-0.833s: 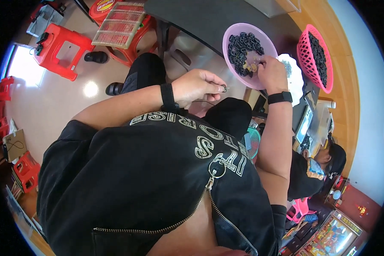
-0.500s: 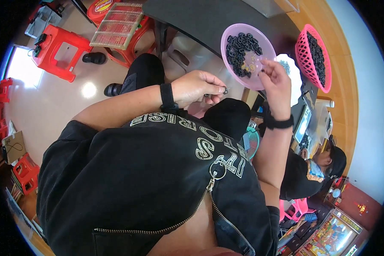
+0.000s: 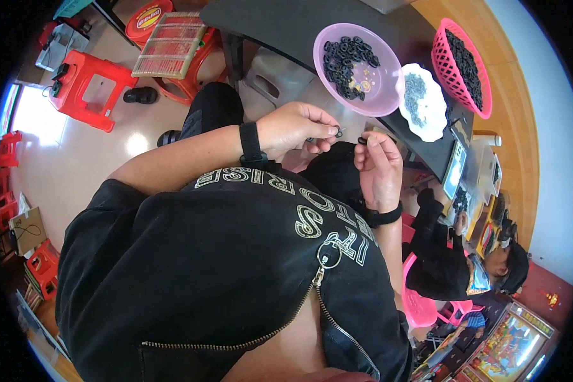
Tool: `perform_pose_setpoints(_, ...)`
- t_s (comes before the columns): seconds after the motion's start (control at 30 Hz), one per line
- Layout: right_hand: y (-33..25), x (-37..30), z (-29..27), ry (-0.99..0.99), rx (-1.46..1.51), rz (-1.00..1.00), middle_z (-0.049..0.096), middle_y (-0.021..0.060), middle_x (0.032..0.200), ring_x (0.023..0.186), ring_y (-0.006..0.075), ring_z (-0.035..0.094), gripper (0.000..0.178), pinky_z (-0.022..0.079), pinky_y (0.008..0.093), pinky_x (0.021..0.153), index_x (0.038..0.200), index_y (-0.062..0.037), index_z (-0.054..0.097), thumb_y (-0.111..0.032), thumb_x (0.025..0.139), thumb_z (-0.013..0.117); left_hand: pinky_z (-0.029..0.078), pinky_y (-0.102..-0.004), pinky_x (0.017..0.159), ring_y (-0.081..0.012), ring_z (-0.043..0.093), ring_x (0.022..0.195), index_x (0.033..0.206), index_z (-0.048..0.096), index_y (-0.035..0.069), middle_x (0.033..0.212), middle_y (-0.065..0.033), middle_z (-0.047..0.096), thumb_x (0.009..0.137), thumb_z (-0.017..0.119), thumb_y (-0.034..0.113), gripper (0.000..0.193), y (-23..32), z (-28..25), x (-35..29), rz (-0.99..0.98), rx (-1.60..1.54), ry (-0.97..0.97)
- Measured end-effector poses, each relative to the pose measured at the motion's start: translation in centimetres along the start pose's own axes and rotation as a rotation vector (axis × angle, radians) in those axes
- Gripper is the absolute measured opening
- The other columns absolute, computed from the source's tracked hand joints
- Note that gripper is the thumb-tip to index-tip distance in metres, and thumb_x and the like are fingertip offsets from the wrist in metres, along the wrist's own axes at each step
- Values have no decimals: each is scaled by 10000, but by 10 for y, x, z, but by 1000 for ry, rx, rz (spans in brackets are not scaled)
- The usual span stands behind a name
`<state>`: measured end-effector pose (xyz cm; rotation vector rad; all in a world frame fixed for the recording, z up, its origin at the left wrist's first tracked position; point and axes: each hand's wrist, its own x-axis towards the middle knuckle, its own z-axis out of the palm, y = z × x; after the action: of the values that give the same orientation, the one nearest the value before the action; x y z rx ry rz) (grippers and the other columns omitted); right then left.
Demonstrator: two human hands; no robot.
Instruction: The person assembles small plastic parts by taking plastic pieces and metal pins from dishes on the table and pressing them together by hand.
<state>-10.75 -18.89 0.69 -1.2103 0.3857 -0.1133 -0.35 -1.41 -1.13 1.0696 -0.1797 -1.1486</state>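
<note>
Over my lap, my left hand [image 3: 299, 130] pinches a small black ring-like piece [image 3: 339, 134] between thumb and forefinger, with something thin and pale sticking up beside it. Another dark bit shows at its curled lower fingers. My right hand [image 3: 382, 164] faces it a short gap away, a small black oval piece [image 3: 362, 140] held at its fingertips. Beyond the hands, a lilac plastic bowl [image 3: 388, 71] at the table edge holds many black oval pieces and a few tiny yellowish bits. Next to it, a white scalloped plate [image 3: 431, 130] carries a heap of tiny greyish pieces.
The dark table [image 3: 267, 22] also bears a pink lattice basket [image 3: 440, 70] full of black pieces and a phone-like device [image 3: 454, 170]. A person in black [image 3: 449, 261] sits working on the right. Red stools [image 3: 86, 86] and a bamboo rack [image 3: 170, 44] stand at left.
My right hand has come back from the lilac bowl toward my left hand, now with a black oval piece at its fingertips. The left hand has hardly moved. The view has shifted slightly.
</note>
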Motion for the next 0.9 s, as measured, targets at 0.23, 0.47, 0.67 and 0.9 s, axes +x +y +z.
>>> perform_pose_setpoints(0.23, 3, -4, -3, -25, 136, -22, 632, 62, 820, 684, 94, 558, 129, 432, 209, 607, 964, -9, 603, -82, 878, 542, 436, -178, 570, -73, 571, 697, 1021, 589, 20, 835, -24, 613, 876, 562, 140, 191, -2, 18, -3, 20, 61, 9)
perform_pose_setpoints(0.47, 2, -7, -4, -6, 114, -60, 641, 76, 872, 724, 102, 571, 143, 440, 212, 643, 987, 2, 601, -55, 863, 558, 442, -189, 583, -79, 572, 709, 984, 609, 32, 827, -15, 615, 874, 565, 143, 162, -5, 30, -2, 70, 123, 41)
perform_pose_setpoints(0.67, 7, -10, -7, 23, 126, -70, 631, 57, 837, 702, 96, 553, 131, 426, 203, 635, 970, 3, 604, -41, 851, 574, 456, -202, 596, -81, 568, 706, 959, 615, 32, 823, -18, 614, 867, 578, 145, 150, -9, 35, 1, 61, 138, 75)
perform_pose_setpoints(0.9, 11, -11, -6, 43, 84, -105, 625, 44, 829, 695, 88, 548, 160, 427, 197, 622, 994, 7, 609, -31, 840, 585, 461, -190, 594, -75, 564, 693, 945, 614, 28, 808, -20, 611, 867, 580, 143, 143, -12, 36, 1, 70, 139, 62)
